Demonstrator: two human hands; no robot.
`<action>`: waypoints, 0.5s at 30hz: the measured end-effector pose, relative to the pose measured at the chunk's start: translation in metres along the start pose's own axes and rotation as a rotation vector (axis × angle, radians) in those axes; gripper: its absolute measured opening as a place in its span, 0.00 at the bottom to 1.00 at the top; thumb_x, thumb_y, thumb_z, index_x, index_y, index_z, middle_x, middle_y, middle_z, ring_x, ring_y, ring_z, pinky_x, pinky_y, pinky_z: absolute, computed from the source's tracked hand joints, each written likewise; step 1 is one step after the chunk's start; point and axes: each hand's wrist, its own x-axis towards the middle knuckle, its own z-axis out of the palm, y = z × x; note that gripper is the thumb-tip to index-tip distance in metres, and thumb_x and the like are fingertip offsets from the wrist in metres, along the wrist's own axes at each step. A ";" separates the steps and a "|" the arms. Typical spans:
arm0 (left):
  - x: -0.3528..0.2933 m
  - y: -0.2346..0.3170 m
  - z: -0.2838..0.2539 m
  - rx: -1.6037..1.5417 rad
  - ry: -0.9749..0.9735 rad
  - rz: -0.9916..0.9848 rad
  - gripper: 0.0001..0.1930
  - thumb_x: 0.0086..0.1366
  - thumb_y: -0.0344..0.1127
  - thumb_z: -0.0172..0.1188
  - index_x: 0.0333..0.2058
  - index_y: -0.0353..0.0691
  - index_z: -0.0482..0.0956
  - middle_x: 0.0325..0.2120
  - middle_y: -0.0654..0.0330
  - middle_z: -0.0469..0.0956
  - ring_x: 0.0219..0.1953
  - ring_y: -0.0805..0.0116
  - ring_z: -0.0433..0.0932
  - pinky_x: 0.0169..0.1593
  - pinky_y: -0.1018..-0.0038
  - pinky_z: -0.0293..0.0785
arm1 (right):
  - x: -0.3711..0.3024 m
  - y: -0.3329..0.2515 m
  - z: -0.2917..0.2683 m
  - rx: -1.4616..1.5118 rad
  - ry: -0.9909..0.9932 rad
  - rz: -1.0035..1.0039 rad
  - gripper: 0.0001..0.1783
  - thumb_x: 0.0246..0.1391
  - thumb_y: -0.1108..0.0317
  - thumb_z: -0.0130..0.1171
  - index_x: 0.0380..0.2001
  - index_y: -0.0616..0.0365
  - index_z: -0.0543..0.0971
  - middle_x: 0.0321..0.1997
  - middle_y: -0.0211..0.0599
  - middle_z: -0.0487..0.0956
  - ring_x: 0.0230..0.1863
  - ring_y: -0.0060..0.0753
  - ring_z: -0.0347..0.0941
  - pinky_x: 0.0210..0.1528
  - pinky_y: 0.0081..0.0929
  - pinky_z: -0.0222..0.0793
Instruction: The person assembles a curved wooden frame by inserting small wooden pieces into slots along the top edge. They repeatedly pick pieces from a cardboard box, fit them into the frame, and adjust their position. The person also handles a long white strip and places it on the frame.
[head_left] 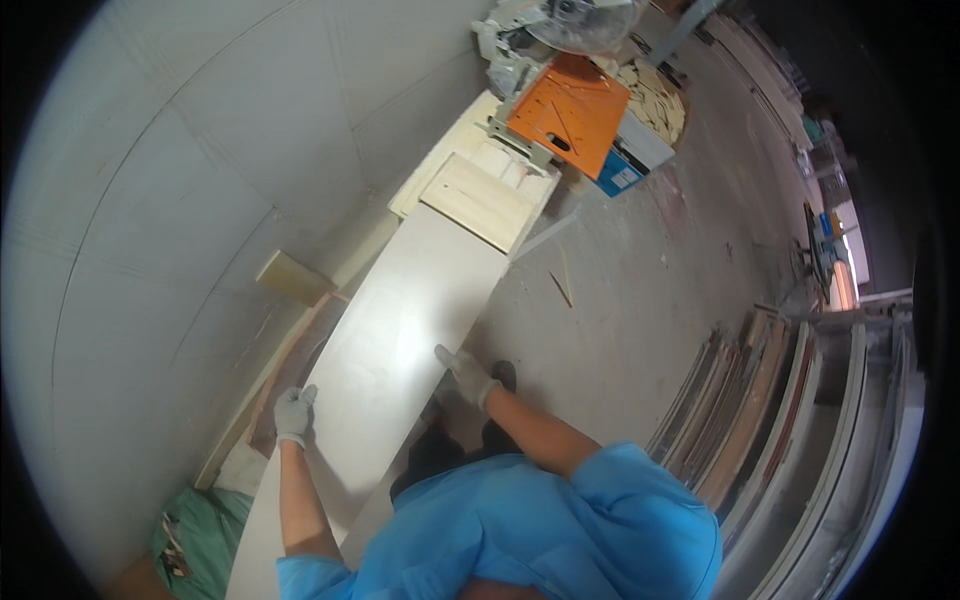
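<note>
A long, glossy white board (395, 330) lies in front of me, running from the lower left toward the workbench at the upper middle. My left hand (295, 413), in a pale work glove, grips its left edge with the thumb near the top. On the opposite edge, my gloved right hand (466, 374) holds the board, thumb on the upper face and the other fingers partly hidden below. The far end of the board meets a cream wooden block (468, 200) on the bench.
Beyond the block stands a machine with an orange plate (570, 112). A blue-and-white box (632, 160) and a container of wood offcuts (655, 98) are beside it. Long strips fill a rack (735, 400) at right. A green bag (205, 535) sits lower left, near a grey wall (200, 180).
</note>
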 end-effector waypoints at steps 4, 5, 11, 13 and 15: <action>0.006 -0.003 -0.004 0.066 -0.017 0.049 0.20 0.58 0.46 0.71 0.20 0.37 0.75 0.17 0.67 0.71 0.23 0.77 0.63 0.29 0.74 0.65 | -0.006 -0.013 0.006 0.100 0.079 0.122 0.39 0.62 0.42 0.52 0.50 0.77 0.73 0.50 0.49 0.77 0.50 0.37 0.72 0.58 0.31 0.63; 0.005 -0.001 -0.006 0.069 -0.027 0.049 0.20 0.58 0.45 0.71 0.19 0.38 0.74 0.17 0.68 0.70 0.23 0.77 0.63 0.28 0.74 0.64 | -0.011 -0.018 0.008 0.117 0.108 0.138 0.40 0.62 0.42 0.53 0.51 0.78 0.72 0.50 0.51 0.76 0.51 0.38 0.71 0.59 0.31 0.63; -0.005 0.009 -0.013 -0.099 -0.099 0.019 0.23 0.59 0.46 0.71 0.16 0.44 0.67 0.17 0.73 0.64 0.22 0.80 0.57 0.24 0.76 0.55 | -0.041 -0.047 0.012 0.253 0.070 0.145 0.44 0.61 0.40 0.54 0.56 0.79 0.67 0.56 0.56 0.73 0.58 0.41 0.68 0.63 0.32 0.61; -0.003 0.009 -0.014 -0.095 -0.096 0.027 0.23 0.59 0.46 0.71 0.16 0.44 0.67 0.17 0.74 0.63 0.22 0.80 0.57 0.24 0.76 0.55 | -0.044 -0.055 0.013 0.278 0.063 0.138 0.44 0.61 0.40 0.54 0.57 0.78 0.66 0.57 0.57 0.72 0.60 0.42 0.67 0.64 0.34 0.60; 0.000 0.007 -0.013 -0.067 -0.077 0.052 0.23 0.59 0.45 0.71 0.15 0.45 0.67 0.16 0.74 0.64 0.21 0.81 0.57 0.24 0.77 0.55 | -0.046 -0.058 0.013 0.284 0.077 0.158 0.44 0.61 0.40 0.53 0.58 0.77 0.66 0.58 0.58 0.71 0.61 0.43 0.66 0.65 0.35 0.58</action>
